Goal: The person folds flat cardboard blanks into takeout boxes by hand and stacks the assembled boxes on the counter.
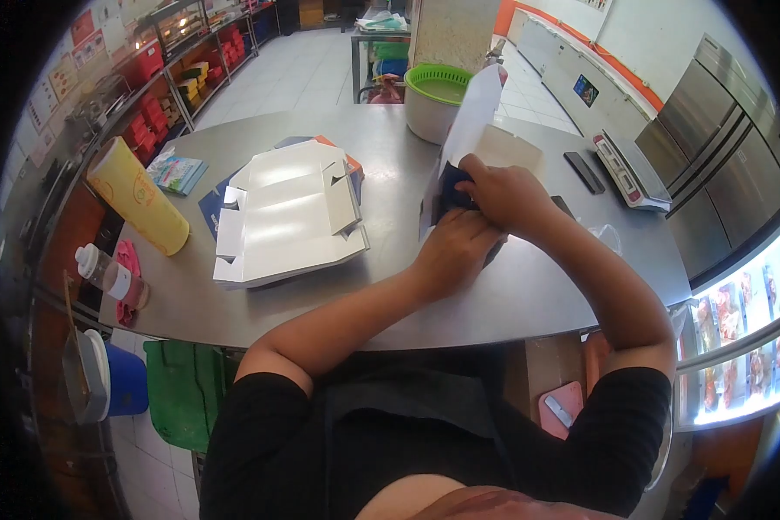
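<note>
A partly folded cardboard box [471, 117], white on one face and dark blue on another, stands tilted up on the steel table. My right hand [507, 198] grips its near side, fingers curled over the blue part. Just below and to the left, my left hand [457, 253] is closed on the lower near corner of the same box. My fingers hide the fold between them. To the left lies a stack of flat white box blanks [290, 212] with creased panels and side flaps; blue and orange printed pieces stick out beneath it.
A white tub with a green basket [439, 84] stands behind the box. On the right are a scale [630, 173] and a black phone-like object [584, 172]. At left stand a yellow roll [140, 198] and a spray-type bottle [113, 276] beside a pink cloth [128, 258].
</note>
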Demonstrator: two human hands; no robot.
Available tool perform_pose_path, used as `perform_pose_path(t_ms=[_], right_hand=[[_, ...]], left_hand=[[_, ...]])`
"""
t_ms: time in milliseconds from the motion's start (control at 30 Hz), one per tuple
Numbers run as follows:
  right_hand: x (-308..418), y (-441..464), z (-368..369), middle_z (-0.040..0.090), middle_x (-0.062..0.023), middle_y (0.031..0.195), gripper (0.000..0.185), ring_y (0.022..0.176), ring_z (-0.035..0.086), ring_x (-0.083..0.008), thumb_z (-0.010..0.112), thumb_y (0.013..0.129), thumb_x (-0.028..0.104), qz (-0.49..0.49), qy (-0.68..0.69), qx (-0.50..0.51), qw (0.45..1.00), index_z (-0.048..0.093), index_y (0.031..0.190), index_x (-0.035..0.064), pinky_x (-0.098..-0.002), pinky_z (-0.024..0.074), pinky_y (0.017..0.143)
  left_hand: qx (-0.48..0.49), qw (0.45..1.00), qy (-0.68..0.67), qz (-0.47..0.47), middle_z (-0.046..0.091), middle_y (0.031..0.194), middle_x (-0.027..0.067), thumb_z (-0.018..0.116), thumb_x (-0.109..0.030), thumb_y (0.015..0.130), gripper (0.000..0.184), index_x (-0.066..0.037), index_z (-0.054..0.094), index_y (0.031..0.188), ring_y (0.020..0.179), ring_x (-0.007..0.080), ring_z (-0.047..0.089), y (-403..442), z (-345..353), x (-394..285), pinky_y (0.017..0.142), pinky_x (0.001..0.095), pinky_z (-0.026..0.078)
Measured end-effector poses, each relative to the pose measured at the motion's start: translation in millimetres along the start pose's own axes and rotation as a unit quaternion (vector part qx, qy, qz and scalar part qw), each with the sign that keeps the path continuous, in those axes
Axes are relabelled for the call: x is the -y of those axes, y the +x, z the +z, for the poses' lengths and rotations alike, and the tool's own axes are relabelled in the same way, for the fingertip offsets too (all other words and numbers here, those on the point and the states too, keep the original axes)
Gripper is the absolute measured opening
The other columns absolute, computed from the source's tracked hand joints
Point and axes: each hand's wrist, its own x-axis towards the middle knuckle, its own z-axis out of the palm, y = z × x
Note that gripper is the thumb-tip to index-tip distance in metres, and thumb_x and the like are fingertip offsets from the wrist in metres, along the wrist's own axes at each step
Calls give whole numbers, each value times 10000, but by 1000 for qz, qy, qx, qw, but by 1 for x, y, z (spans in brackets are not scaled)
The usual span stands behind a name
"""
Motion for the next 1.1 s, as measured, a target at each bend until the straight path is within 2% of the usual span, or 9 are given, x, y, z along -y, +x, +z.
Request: perform_pose_path(t_ms=[167, 367, 533, 667, 767, 800, 833, 933, 1100], right_hand=[[-9, -3, 5, 731, -238, 901, 273, 860, 714, -444, 504, 1086, 308, -30, 105, 22, 994, 502, 1234, 80, -514, 542, 763], [1, -7, -20, 748, -236, 929, 355, 901, 740, -410, 640, 982, 238, -8, -30, 123, 992, 499, 1225, 23, -488, 570, 795], [3, -10, -14, 737, -221, 895, 328, 876, 727, -407, 573, 1012, 218, -28, -59, 119, 991, 527, 1305, 78, -502, 547, 784], [8, -11, -21, 758, -196, 985, 379, 934, 737, -385, 672, 925, 202, -1, -29, 140, 990, 588, 1277, 87, -482, 570, 827], [-41, 3, -20, 755, -170, 1058, 284, 1024, 715, -369, 602, 972, 207, -63, 105, 94, 988, 656, 1221, 82, -481, 543, 915], [-52, 4, -32, 738, -161, 1153, 285, 1101, 682, -358, 536, 1014, 224, -53, 128, 46, 989, 712, 1171, 64, -465, 511, 987], [-67, 12, -29, 717, -171, 1218, 327, 1139, 667, -358, 511, 1036, 250, 58, 159, -23, 985, 722, 1206, 68, -445, 504, 1008], [-131, 22, 2, 732, -190, 1198, 338, 1122, 683, -371, 508, 1038, 243, 68, 107, -163, 978, 731, 1231, 79, -436, 512, 1007], [-158, 21, 21, 749, -187, 1156, 296, 1064, 710, -356, 546, 1018, 203, 132, 190, -90, 969, 757, 1212, 128, -427, 541, 946]], left_hand=[[-7, 999, 31, -5, 696, 907, 60, 743, -43, 825, 139, -97, 665, 926, 901, 263, 674, -1, -4, 6, 882, 408, 465], [28, 988, 130, -75, 690, 888, 67, 786, -144, 835, 193, -94, 642, 952, 877, 262, 680, 7, -20, 3, 852, 408, 474], [32, 988, 135, -68, 669, 853, 64, 800, -184, 802, 250, -92, 643, 973, 829, 240, 663, 6, -20, 5, 821, 397, 485], [49, 992, 97, -64, 648, 1032, 117, 810, -197, 813, 316, -76, 623, 1038, 1009, 301, 649, 1, -22, 10, 918, 434, 501], [43, 996, 77, -14, 584, 1253, 164, 820, -219, 836, 434, -77, 597, 1179, 1227, 373, 571, 1, -27, 13, 1039, 476, 478], [45, 996, 73, -3, 550, 1320, 171, 819, -233, 842, 495, -84, 579, 1248, 1296, 389, 523, 1, -27, 13, 1082, 486, 453], [48, 997, 68, 8, 516, 1387, 177, 817, -247, 848, 557, -90, 560, 1316, 1365, 405, 475, 1, -25, 11, 1124, 497, 428], [90, 991, 97, -36, 463, 1476, 180, 796, -306, 873, 712, -123, 466, 1477, 1435, 421, 395, 3, -22, 6, 1182, 541, 356], [122, 986, 113, -12, 475, 1492, 161, 775, -338, 887, 710, -121, 474, 1493, 1436, 415, 404, 4, -26, 12, 1191, 556, 337]])
